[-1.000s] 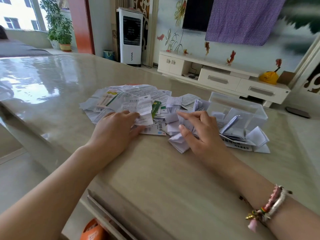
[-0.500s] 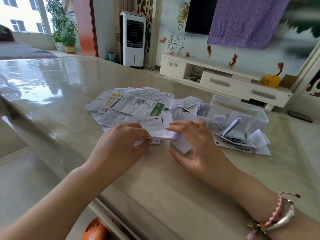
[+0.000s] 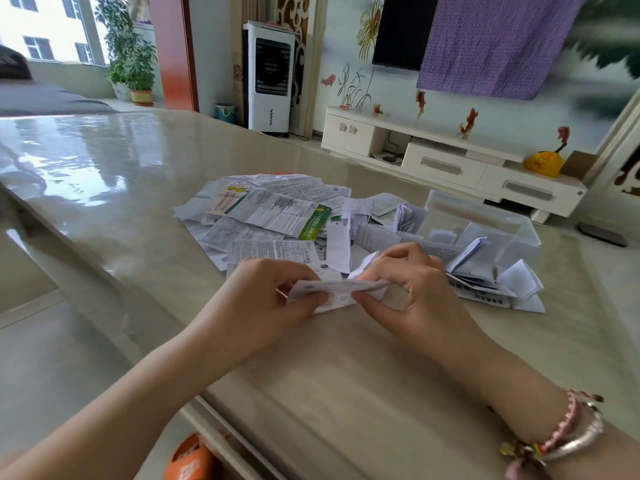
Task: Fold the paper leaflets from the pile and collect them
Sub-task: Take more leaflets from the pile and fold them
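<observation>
head view: both hands (image 3: 346, 299) pinch one leaflet (image 3: 332, 295), its print seemingly too blurred to read.

Printed leaflet (image 3: 332, 295) half-folded, held above table; flat pile (image 3: 266, 209) behind; folded ones (image 3: 485, 271) by clear box (image 3: 485, 216).

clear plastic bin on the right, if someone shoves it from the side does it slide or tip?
Probably slides. The clear bin looks low and wide, so tipping seems unlikely, and the table is glossy, so friction is likely low. It holds only a few folded leaflets, so it is probably light and may skate off rather than stop.
</observation>
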